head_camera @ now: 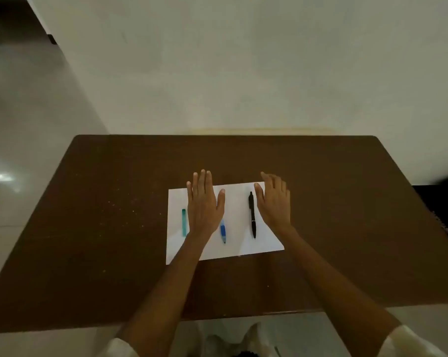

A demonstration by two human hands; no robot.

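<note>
A white sheet of paper (234, 202) lies on the brown table (114, 202). Three pens lie on it, side by side: a teal one (183, 222) at the left, a blue one (223, 231) in the middle, a black one (252, 215) at the right. My left hand (204, 202) lies flat with straight fingers over the paper between the teal and blue pens, hiding the blue pen's upper part. My right hand (275, 202) is over the paper's right edge beside the black pen, fingers straight, holding nothing.
The table's far edge stands against a pale wall (243, 73). Tiled floor (24, 150) lies to the left. A dark object (444, 202) sits past the table's right edge. Small crumbs dot the table left of the paper.
</note>
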